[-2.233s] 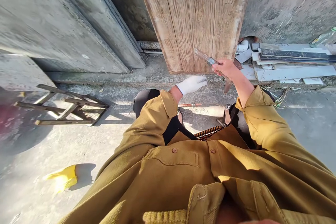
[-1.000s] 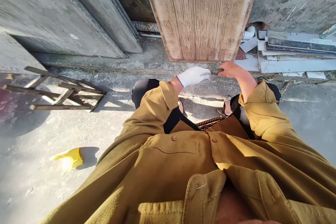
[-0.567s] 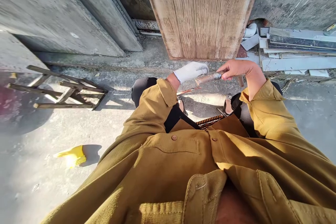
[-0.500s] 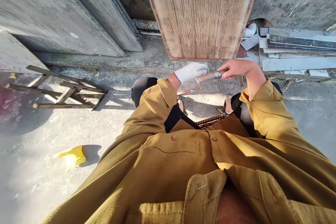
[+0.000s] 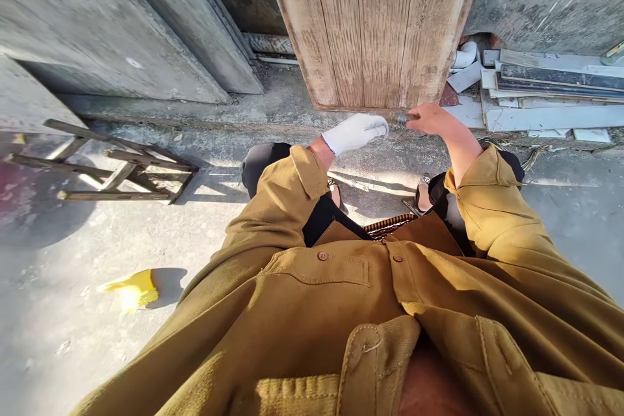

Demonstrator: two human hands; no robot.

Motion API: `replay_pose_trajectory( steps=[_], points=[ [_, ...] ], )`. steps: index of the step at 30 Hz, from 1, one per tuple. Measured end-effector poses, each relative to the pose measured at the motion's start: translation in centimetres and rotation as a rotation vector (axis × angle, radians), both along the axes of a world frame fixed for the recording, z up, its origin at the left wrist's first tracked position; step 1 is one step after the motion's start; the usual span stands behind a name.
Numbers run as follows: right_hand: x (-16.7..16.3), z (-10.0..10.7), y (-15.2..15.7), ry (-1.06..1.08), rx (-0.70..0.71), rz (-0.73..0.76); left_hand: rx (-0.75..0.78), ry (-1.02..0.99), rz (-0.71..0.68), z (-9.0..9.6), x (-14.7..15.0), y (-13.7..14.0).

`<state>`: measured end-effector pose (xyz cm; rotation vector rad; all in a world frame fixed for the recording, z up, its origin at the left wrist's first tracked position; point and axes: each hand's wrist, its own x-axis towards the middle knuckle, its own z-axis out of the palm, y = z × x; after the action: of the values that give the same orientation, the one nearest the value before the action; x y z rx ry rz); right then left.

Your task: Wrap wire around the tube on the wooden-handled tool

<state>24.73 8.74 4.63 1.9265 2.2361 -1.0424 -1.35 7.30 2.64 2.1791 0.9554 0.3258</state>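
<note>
My left hand (image 5: 355, 132), in a white knitted glove, hovers above the ground in front of a grooved wooden panel (image 5: 370, 26). Its fingers curl together, and whatever they close on is hidden. To its right, my bare right hand (image 5: 431, 119) is wrapped round a wire-bound wooden piece (image 5: 402, 117). Silvery wire coils show just beyond my fingertips, close to the panel's lower edge in this view. The rest of the wooden piece is blurred or covered by my hand, and I cannot tell whether it touches the panel.
A wooden stool (image 5: 124, 166) lies tipped over on the left. Nearer, a yellow object (image 5: 134, 289) is on the concrete. Grey slabs (image 5: 146, 32) lean at the upper left. Stacked boards (image 5: 550, 88) and a white pipe elbow (image 5: 465, 55) are on the right.
My right hand has moved slightly away from me, and the wire-bound wooden piece with it. A thin reddish stick beneath my left hand no longer shows. My left hand has barely moved.
</note>
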Motion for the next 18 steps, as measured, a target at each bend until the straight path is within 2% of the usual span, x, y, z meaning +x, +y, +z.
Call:
replay_pose_trajectory(
  steps=[2, 4, 6, 9, 12, 15, 18],
  points=[
    [-0.4, 0.1, -0.4, 0.0, -0.252, 0.18, 0.024, 0.008, 0.04, -0.2, -0.6, 0.4],
    [-0.8, 0.5, -0.7, 0.104, -0.46, 0.343, 0.044, 0.023, 0.056, -0.4, -1.0, 0.8],
    [-0.8, 0.8, -0.8, 0.25, -0.54, 0.461, 0.039, 0.006, 0.061, -0.6, -1.3, 1.2],
    [-0.2, 1.5, -0.7, 0.368, -0.509, 0.547, -0.023, -0.053, 0.05, -1.1, -1.2, 1.5],
    [0.7, 2.0, -0.9, 0.467, -0.429, 0.499, -0.069, -0.068, 0.05, -1.8, -0.7, 1.7],
    [1.4, 2.3, -1.1, 0.703, -0.275, 0.305, -0.086, -0.054, 0.081, -2.3, -0.3, 1.7],
    [1.3, 2.2, -1.1, 0.851, -0.058, 0.067, -0.078, -0.036, 0.032, -2.2, 0.2, 1.2]
  ],
)
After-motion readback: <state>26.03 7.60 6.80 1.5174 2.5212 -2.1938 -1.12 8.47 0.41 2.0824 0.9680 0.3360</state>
